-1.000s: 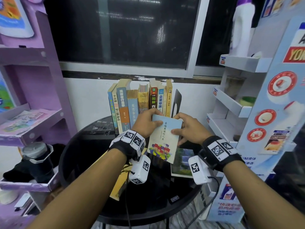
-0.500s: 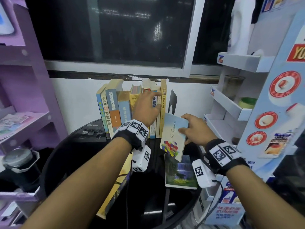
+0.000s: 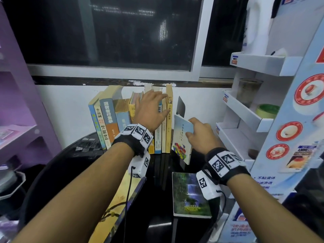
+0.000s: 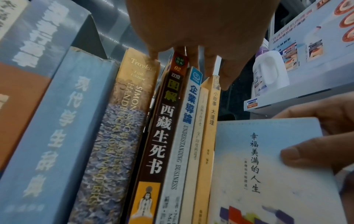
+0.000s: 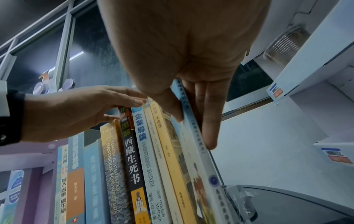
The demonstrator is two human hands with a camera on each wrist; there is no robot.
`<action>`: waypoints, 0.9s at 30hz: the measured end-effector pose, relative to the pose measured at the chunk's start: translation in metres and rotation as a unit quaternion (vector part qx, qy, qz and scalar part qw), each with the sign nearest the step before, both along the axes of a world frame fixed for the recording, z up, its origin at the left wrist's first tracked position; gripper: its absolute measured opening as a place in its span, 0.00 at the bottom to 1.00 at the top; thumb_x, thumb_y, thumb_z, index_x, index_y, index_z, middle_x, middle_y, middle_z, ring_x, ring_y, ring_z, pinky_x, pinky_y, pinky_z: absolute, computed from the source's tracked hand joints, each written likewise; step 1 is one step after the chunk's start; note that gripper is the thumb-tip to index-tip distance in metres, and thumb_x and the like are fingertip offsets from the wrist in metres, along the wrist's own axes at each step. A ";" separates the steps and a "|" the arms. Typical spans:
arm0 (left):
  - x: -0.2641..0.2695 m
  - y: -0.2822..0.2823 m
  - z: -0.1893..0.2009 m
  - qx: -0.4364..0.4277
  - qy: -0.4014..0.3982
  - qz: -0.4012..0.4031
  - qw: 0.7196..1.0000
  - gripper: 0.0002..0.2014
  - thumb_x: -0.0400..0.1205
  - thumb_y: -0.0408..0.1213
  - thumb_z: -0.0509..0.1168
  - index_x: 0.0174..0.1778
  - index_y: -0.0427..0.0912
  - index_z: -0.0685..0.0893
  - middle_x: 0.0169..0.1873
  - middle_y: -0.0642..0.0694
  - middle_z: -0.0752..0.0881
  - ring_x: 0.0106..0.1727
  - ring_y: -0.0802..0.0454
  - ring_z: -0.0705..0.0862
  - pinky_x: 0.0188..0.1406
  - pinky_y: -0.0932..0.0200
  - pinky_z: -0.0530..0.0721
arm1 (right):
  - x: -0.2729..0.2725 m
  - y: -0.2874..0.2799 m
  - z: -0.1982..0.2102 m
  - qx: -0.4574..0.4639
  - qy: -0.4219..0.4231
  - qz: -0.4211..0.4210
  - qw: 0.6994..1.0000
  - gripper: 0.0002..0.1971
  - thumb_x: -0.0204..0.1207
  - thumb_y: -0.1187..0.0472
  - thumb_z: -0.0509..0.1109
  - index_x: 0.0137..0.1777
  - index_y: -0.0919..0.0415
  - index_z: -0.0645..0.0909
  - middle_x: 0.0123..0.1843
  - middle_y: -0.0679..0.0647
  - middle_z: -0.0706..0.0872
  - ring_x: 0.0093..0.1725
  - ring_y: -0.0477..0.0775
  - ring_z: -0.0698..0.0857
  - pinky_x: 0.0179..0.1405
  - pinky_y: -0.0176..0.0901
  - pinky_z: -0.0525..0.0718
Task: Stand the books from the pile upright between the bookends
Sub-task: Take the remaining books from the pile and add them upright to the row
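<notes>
**Slim paperback lined up for the gap**

While the left hand (image 3: 149, 109) lies flat-fingered against the tops of the standing books (image 3: 133, 120), the right hand (image 3: 201, 135) has the pale blue paperback (image 3: 181, 137) pinched by its upper corner — thumb on the front cover, fingers (image 5: 208, 121) straight down the back. Nothing is clasped in the left; it simply presses the row (image 4: 172, 136) over, the fingertips touching the spines near the yellow book (image 3: 169, 120) at the row's right end.

And where's the book? Nearly upright, tilted a little, just right of that yellow spine and in front of the dark bookend (image 3: 181, 106). From the right wrist view its spine (image 5: 193, 136) sits close beside the yellow one, lower edge near the black table (image 3: 157, 225).

By the look of it this is a light, thin, flexible thing — held at one corner it may bow or swing, so a hold further down the fore-edge, thumb and fingers flat on both covers, should steer it better. The glossy cover could slide in a loose pinch.

Two more lie flat on the table, waiting: the waterfall-cover book (image 3: 190, 195) and a yellow-cover one (image 3: 115, 207) under the left forearm.
</notes>
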State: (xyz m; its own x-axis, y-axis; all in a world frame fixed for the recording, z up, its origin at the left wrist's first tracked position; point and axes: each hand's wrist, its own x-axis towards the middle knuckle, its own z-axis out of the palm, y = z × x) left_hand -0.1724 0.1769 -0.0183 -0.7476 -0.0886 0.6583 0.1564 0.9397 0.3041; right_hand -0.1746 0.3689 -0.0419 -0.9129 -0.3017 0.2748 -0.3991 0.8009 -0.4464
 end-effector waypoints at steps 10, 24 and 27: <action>-0.008 -0.018 -0.009 -0.079 0.018 -0.016 0.997 0.31 0.77 0.50 0.68 0.77 0.61 0.69 0.71 0.56 0.76 0.77 0.49 0.65 0.75 0.41 0.65 | -0.019 -0.029 -0.014 -0.016 0.005 0.008 1.000 0.18 0.83 0.62 0.64 0.72 0.60 0.71 0.59 0.65 0.84 0.54 0.64 0.84 0.49 0.48 0.83; -0.018 -0.027 0.007 -0.040 -0.009 -0.044 0.998 0.26 0.75 0.50 0.72 0.70 0.63 0.75 0.61 0.54 0.81 0.66 0.51 0.70 0.64 0.52 0.71 | -0.037 -0.052 -0.024 -0.055 0.009 0.026 0.998 0.18 0.83 0.63 0.64 0.71 0.59 0.72 0.56 0.65 0.84 0.52 0.64 0.86 0.52 0.52 0.84; -0.022 -0.032 0.006 -0.083 -0.023 -0.044 0.995 0.30 0.75 0.53 0.71 0.74 0.63 0.72 0.67 0.54 0.78 0.71 0.51 0.71 0.71 0.48 0.70 | -0.042 -0.055 -0.025 -0.069 0.001 0.027 0.997 0.18 0.83 0.63 0.64 0.71 0.57 0.72 0.57 0.63 0.85 0.53 0.62 0.87 0.52 0.52 0.86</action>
State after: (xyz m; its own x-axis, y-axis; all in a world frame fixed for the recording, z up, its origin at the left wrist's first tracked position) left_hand -0.1941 0.1450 -0.0126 -0.7772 0.0859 0.6234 0.2301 0.9608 0.1545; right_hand -0.2167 0.3134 -0.0672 -0.8956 -0.3095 0.3195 -0.4413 0.7095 -0.5494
